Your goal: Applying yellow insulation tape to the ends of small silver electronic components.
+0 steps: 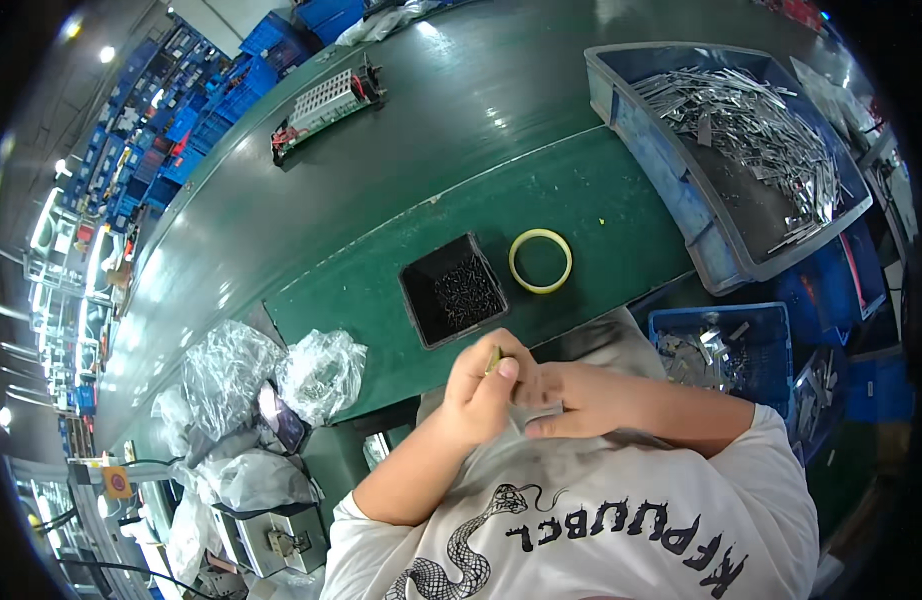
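Observation:
My left hand point(484, 385) is closed in front of my chest, thumb pressed against the bent fingers. Between them shows the end of a small yellowish piece point(494, 360), too little of it visible to name. Right beside it, my right hand point(573, 398) is curled with its fingertips near the left hand; what it grips, if anything, is hidden. Just beyond the hands, a black square tray point(421, 305) on the green bench holds many small dark screw-like pieces point(466, 295). A roll of yellow tape point(567, 262) lies flat to the tray's right.
A large blue bin point(671, 185) of thin metal strips stands at the right, above a smaller blue basket point(789, 345) of metal parts. A device with a white grid point(326, 103) lies on the dark belt point(431, 130). Clear plastic bags point(231, 375) and a phone point(283, 415) sit left.

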Tool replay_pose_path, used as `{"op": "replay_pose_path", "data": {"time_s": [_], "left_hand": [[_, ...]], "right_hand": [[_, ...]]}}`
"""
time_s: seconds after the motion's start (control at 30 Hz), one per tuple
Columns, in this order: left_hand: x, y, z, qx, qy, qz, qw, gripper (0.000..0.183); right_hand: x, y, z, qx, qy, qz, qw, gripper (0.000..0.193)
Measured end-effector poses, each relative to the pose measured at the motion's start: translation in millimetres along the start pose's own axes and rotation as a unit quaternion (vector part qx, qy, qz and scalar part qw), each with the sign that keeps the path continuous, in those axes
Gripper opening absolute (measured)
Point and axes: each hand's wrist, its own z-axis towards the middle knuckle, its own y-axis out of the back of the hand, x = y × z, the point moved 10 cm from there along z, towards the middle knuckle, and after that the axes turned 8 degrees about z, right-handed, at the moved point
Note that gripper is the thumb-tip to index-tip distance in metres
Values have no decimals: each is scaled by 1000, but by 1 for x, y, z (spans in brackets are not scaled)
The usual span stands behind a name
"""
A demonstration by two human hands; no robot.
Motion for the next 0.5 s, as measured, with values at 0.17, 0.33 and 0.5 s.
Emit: {"op": "replay_pose_path", "data": {"time_s": [0.17,0.33,0.5], "left_hand": [[-6,-17,-2,76,5,120,990,46],[-5,-37,-4,181,-66,229,954,37],[4,-12,-33,149,-37,320,935,71]], "right_hand": [[-24,-2,0,-10,-4,-113,994,43],[-13,7,-8,-33,133,-221,966,39],[-34,85,-90,-147,75,-414,895,20]]}}
